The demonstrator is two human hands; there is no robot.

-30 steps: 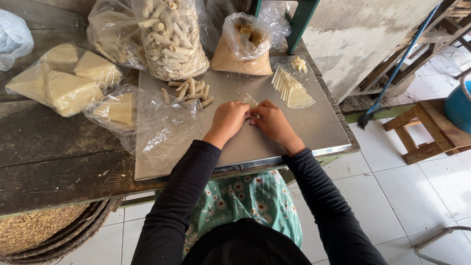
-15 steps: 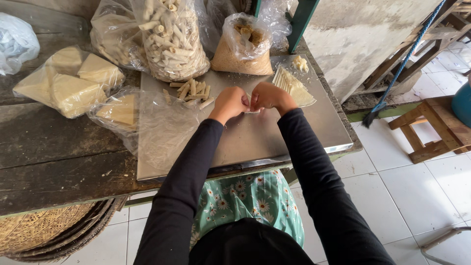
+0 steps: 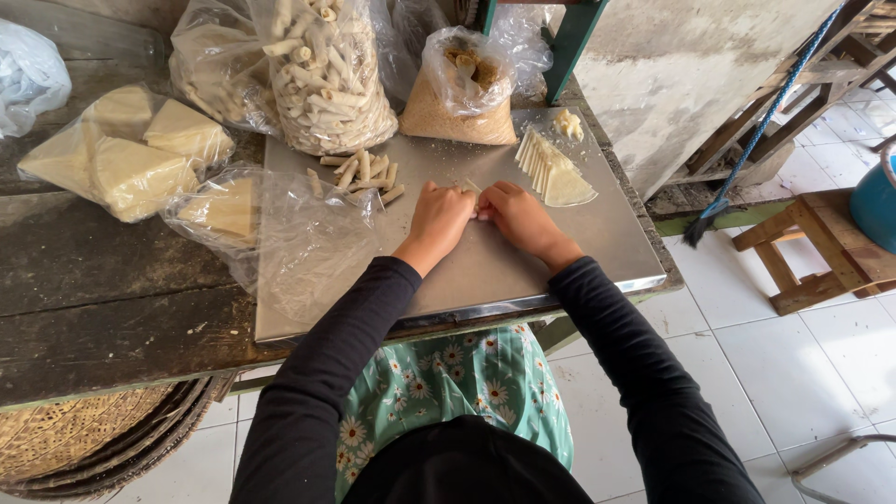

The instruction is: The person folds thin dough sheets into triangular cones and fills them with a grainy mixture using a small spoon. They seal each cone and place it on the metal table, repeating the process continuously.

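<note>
Wrapper (image 3: 473, 186), apparently pinched by curled fingers of left hand (image 3: 441, 219) and right hand (image 3: 519, 217), knuckles up, touching.

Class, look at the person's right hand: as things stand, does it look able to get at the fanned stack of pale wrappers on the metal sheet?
Probably yes. The right hand rests on the metal sheet just short of the fanned wrappers, with only bare sheet between them. It is pressed against the left hand, seemingly on a small roll.
</note>
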